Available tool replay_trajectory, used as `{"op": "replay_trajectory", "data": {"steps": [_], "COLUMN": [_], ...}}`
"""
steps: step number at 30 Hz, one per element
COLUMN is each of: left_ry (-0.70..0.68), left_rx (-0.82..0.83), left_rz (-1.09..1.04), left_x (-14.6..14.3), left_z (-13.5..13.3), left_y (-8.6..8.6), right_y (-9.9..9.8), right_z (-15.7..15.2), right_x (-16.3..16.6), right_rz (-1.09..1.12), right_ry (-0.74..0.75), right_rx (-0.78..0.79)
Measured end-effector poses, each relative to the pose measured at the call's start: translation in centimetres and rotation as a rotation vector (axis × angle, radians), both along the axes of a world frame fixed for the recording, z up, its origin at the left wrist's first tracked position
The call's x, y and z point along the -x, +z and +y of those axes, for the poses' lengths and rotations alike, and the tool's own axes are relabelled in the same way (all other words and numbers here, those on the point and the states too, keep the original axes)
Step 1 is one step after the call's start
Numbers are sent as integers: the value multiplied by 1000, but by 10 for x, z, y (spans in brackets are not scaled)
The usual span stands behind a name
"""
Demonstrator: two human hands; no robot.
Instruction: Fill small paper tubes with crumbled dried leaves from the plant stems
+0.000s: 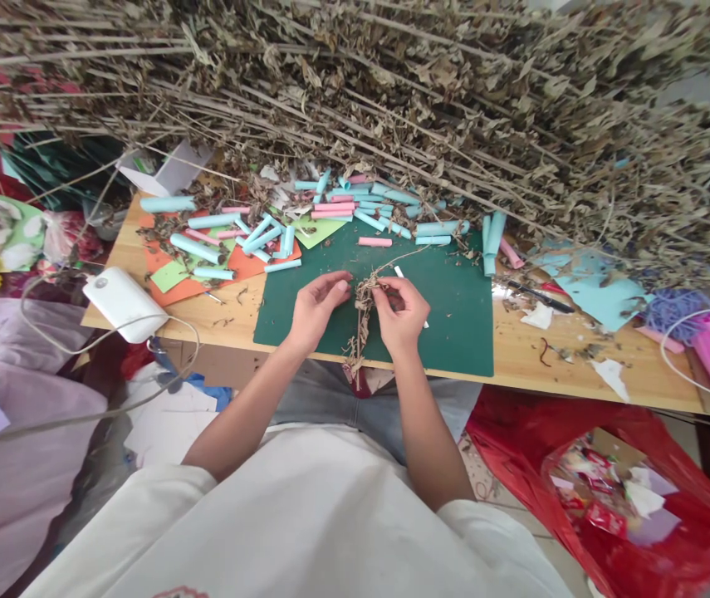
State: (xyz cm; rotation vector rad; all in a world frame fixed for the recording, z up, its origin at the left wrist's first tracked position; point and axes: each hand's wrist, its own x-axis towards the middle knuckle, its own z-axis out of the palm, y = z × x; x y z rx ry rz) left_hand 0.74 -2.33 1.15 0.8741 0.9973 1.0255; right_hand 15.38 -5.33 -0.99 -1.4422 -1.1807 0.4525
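A small bunch of dried, curled plant stems (362, 320) stands in front of me, over the near edge of the green cutting mat (460, 332). My right hand (401, 311) pinches the tangled top of this bunch between thumb and fingertips. To the left of it is my left hand (319, 309), fingers loosely curved, a small gap from the stems and with nothing visible in it. A thin stalk sticks out from the top of the bunch toward the upper right. A short white stick lies partly behind my right hand.
A large heap of dried stalks (355, 91) spans the back. Blue and pink paper rolls (261, 237) lie before it. A white power bank (124, 303) with a cable sits left. A black pen (541, 296) lies right, above a red bag (516, 440) of scraps.
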Motion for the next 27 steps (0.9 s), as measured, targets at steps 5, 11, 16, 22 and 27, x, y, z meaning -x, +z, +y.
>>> {"op": "replay_trajectory", "data": {"steps": [5,11,16,22,27], "left_ry": [-137,-72,-60,-123,-106], "left_rx": [94,101,130,83,83], "left_rz": [60,37,39,92,106], "left_x": [-3,1,2,3,4], "left_z": [-12,-3,1,2,3], "left_y": [-4,6,7,4,6], "right_y": [-2,0,-3,-6,-6], "right_z": [1,2,3,4,4], "right_x": [-2,-3,0,0,-1], "right_rz": [-25,-87,-28,11,-15], "right_ry": [-29,-7,-82,-163,-249], "right_rx": [-29,-44,-36,-36,-96]}}
